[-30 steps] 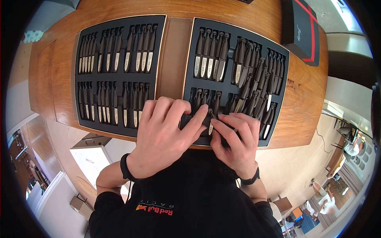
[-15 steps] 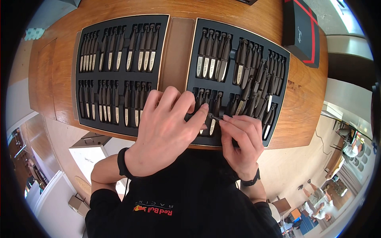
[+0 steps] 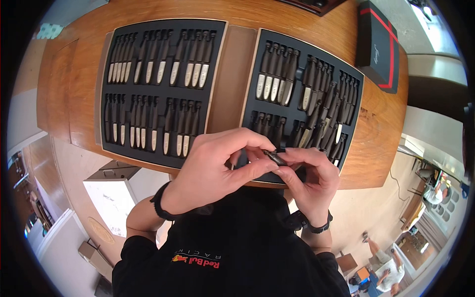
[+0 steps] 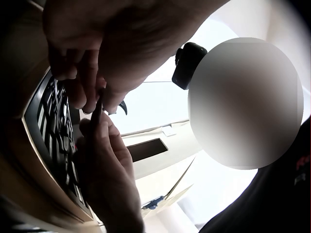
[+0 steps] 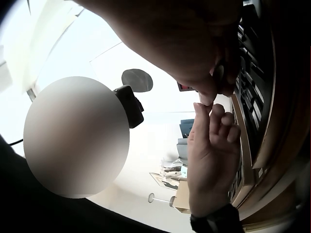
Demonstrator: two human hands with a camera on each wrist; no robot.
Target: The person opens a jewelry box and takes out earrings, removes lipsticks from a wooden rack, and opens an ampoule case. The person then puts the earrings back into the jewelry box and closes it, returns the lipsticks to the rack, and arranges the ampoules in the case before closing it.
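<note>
Between both hands is a small dark tapered piece [image 3: 275,158] with a narrow knobbed end, held over the front edge of the right foam tray [image 3: 277,110]. My left hand [image 3: 213,158] pinches its knobbed end between thumb and fingers. From the other side my right hand [image 3: 314,175] pinches its wider end, thumb below and fingers above. In the left wrist view the thin dark piece [image 4: 98,109] spans the two hands' fingertips. The right wrist view shows its broad dark end [image 5: 219,73] among the right fingers. Similar pieces, many with pale tips, fill the tray slots.
A second foam tray [image 3: 163,90] with rows of like pieces lies on the left, a brown strip [image 3: 227,84] between the trays. More pieces pile loosely [image 3: 326,116] on the right tray. A black box with red ribbon [image 3: 373,49] stands at the back right of the wooden table [image 3: 376,123].
The dark piece has been lifted from the right tray's front slots and turned between the hands. My left hand has come from pointing over the tray to pinching the piece.
</note>
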